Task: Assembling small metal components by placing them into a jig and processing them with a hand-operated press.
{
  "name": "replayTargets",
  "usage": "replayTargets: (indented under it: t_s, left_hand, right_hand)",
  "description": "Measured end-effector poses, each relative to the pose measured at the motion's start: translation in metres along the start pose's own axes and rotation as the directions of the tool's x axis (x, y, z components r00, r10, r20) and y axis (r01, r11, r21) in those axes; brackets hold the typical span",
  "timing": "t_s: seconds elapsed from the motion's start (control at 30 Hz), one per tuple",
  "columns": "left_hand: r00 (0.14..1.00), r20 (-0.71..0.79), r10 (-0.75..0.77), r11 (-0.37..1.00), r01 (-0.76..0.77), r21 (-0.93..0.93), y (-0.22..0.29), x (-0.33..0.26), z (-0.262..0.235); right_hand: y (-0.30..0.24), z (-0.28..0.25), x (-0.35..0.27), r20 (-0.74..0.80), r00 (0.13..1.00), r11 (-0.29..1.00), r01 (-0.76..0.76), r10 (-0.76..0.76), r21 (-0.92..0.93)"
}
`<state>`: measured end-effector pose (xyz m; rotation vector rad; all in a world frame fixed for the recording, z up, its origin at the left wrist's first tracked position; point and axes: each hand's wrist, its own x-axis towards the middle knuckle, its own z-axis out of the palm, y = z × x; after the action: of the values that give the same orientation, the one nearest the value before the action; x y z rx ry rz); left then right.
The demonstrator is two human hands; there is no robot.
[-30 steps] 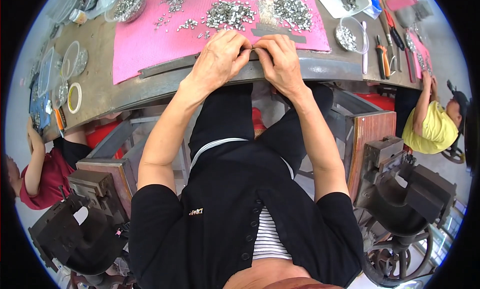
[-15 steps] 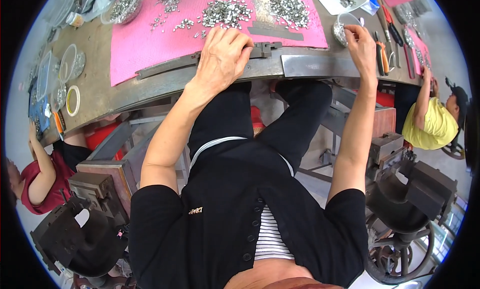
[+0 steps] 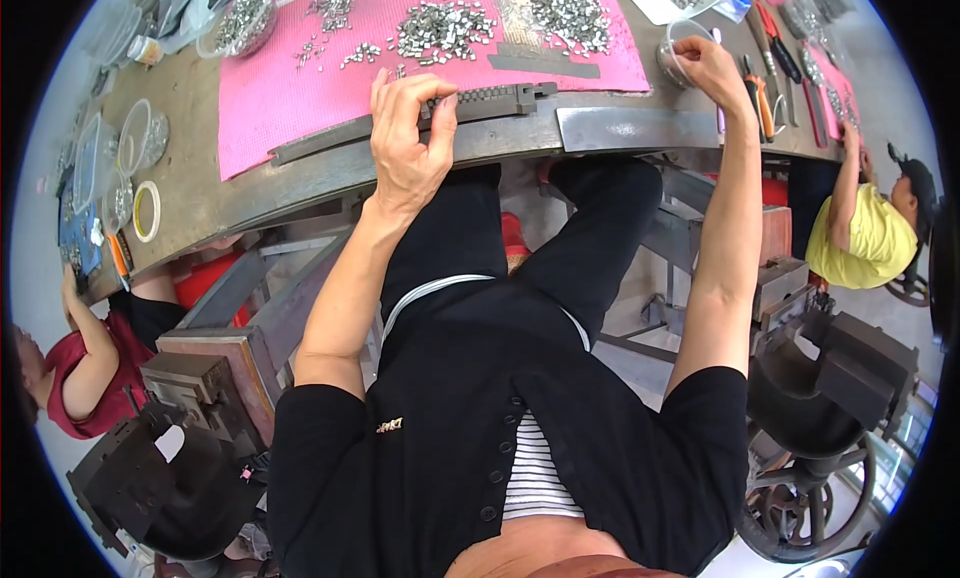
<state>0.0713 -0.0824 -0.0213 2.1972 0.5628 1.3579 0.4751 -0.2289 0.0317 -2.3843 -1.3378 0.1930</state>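
One ridged metal bar [image 3: 495, 102], curled left fingers [image 3: 415, 91]

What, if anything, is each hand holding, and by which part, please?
That cannot be told: the right hand is at the clear cup, its pinch unclear; the left hand, at the dark metal bar, shows no clear grip.

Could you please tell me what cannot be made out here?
Head: whether the right hand holds anything; its fingers hide this.
Head: part of the dark metal bar; the left hand covers it.
Head: the far end of the white tray; the upper edge cuts it off.
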Motion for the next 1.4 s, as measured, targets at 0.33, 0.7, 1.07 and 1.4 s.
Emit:
replayTargets:
  t_s: [0.33, 0.7, 1.07, 1.4]
  left_hand:
    - [0.996, -0.054, 0.076, 0.997, -0.075, 0.026, -0.004, -0.004, 0.007]
    - [0.996, -0.044, 0.083, 0.996, -0.081, 0.048, -0.002, -0.003, 0.010]
    - [0.996, -0.011, 0.091, 0.994, -0.090, 0.061, 0.001, -0.004, 0.011]
    - [0.996, -0.021, 0.082, 0.995, -0.081, 0.055, -0.001, -0.004, 0.010]
  right_hand:
    - [0.005, -0.002, 0.000, 0.010, 0.999, 0.996, 0.034, -0.034, -0.086]
    - [-0.003, -0.006, -0.009, -0.060, 0.994, 0.990, 0.080, -0.088, -0.118]
    - [-0.126, 0.081, -0.056, -0.266, 0.887, 0.908, 0.411, -0.377, 0.081]
    - [-0.126, 0.073, -0.062, -0.221, 0.933, 0.902, 0.339, -0.285, 0.267]
